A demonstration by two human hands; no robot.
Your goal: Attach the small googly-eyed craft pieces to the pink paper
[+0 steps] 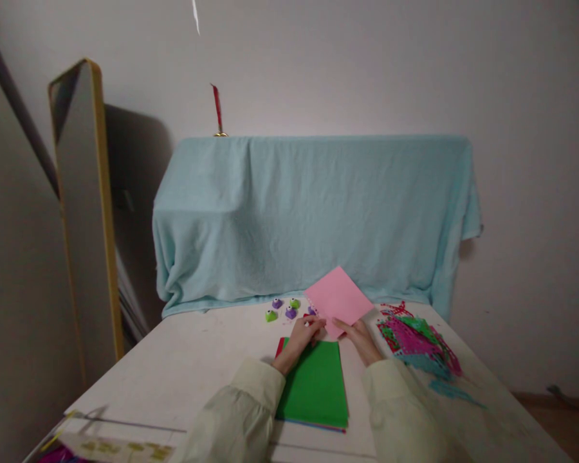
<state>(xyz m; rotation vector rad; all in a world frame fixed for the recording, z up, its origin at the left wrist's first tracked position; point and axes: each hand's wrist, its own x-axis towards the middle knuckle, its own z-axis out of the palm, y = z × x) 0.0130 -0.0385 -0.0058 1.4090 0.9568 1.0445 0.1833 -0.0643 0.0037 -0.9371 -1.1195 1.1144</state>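
A square sheet of pink paper [340,297] is tilted up above the table, one corner pointing up. My right hand [359,335] grips it near its bottom corner, thumb on the front. Small pale dots run along its lower left edge. My left hand [305,335] is closed beside that edge, fingers bent; what they hold, if anything, I cannot make out. Beneath my left hand lies a stack of coloured sheets with green paper [316,386] on top and red showing at its upper left. Several small purple and green shapes with eye-like dots [291,312] stand to the left.
Cut paper scraps full of holes [417,337], in pink, green, red and blue, are heaped at the right of the white table [197,360]. A light blue cloth [328,206] drapes a bulky form at the back. A tall framed mirror [80,212] leans at left.
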